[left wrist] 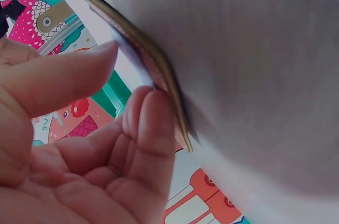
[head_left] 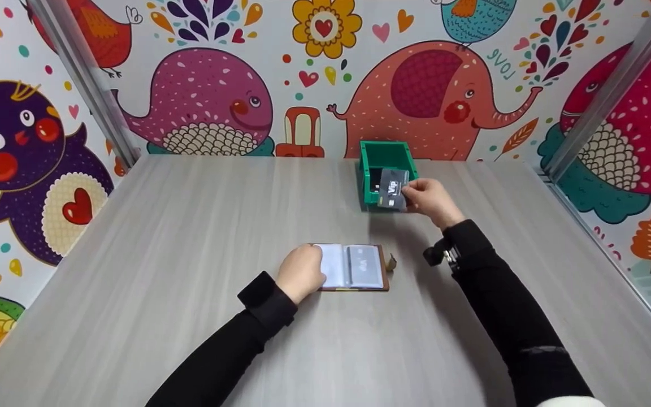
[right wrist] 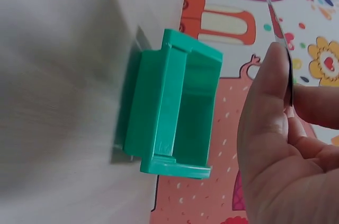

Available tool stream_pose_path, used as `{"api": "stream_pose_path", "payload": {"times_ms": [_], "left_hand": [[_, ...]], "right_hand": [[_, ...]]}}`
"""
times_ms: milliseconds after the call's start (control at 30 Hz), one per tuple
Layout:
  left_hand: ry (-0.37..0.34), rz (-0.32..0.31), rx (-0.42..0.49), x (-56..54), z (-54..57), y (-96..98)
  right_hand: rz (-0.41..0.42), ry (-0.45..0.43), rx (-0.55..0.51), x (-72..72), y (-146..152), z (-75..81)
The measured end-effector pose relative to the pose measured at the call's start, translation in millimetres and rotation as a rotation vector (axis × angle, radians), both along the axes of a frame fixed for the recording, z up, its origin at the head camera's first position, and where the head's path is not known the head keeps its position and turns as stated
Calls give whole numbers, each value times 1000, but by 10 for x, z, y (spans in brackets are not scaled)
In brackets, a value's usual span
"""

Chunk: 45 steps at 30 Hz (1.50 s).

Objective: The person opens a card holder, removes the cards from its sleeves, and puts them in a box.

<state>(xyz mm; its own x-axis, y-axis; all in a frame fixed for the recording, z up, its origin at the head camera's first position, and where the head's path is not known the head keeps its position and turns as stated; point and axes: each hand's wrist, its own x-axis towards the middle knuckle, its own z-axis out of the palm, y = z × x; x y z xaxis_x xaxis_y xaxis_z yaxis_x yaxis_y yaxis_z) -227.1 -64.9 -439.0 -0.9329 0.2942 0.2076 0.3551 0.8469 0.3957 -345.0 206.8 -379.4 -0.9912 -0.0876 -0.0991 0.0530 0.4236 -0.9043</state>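
Observation:
A brown card holder (head_left: 386, 277) lies spread on the table with clear sleeves showing; a grey card (head_left: 366, 265) sits in the right-hand sleeve. Over its left side my left hand (head_left: 301, 274) holds the booklet, fingers curled against the inner pages and thumb beside them, close to the cover edge (left wrist: 159, 60) in the left wrist view. My right hand (head_left: 430, 200) pinches a dark grey "Vip" card (head_left: 392, 189) between thumb and fingers, raised in front of the green bin (head_left: 385, 148). In the right wrist view this card (right wrist: 291, 70) appears edge-on.
The green bin stands at the back of the grey wood-grain table (head_left: 201, 237), near the patterned back wall (head_left: 325, 73). Something dark shows inside it, partly behind the card. A strap tab (head_left: 391, 262) sticks out from the card holder's right edge. Metal posts (head_left: 85, 85) frame the side walls.

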Motion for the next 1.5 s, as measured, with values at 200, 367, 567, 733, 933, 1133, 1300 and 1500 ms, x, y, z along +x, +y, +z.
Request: {"api": "stream_pose_path", "payload": {"times_ms": [200, 367, 567, 733, 933, 1133, 1300, 1500], "left_hand": [[-23, 12, 11, -10, 6, -5], [-19, 12, -5, -8, -3, 2], [25, -2, -35, -3, -24, 2], [42, 1, -31, 1, -28, -1], [40, 18, -26, 11, -16, 4], [50, 32, -42, 26, -16, 13], [83, 23, -50, 44, -17, 18], [75, 23, -53, 43, -13, 18]], "right_hand": [[-55, -17, -11, -163, -37, 1], [-103, -44, -34, -273, -54, -3], [-157, -82, -84, -397, -80, -21], [-189, -85, -113, -454, -100, -44], [-194, -55, -130, -455, -121, -64], [-186, -23, -102, -457, -141, -89], [-177, 5, -56, -454, -147, -113], [-126, 50, -5, -436, -169, -150]]}}
